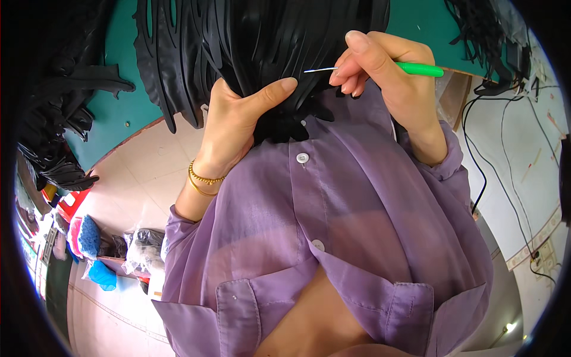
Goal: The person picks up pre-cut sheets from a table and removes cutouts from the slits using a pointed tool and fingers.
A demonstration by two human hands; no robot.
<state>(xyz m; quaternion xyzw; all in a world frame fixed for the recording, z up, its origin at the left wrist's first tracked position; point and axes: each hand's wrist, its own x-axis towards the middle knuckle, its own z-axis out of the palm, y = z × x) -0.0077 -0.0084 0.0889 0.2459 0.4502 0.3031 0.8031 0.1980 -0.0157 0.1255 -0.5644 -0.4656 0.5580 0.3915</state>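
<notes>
A black, rubbery piece cut or moulded into long strips hangs over the table edge in front of me. My left hand grips its near part, thumb lying across the top and the other fingers hidden beneath. Pinched in my right hand is a slim tool with a green handle and a thin, pointed metal shaft. Its tip points left, just above the strips and close to my left thumb; whether it touches them I cannot tell. Short black ends of the piece rest against my purple shirt.
A green tabletop lies beneath the piece. More black strip-like pieces are heaped at the left and at the far right. Black cables run down the right side. Bags, including a blue bag, stand on the tiled floor at the lower left.
</notes>
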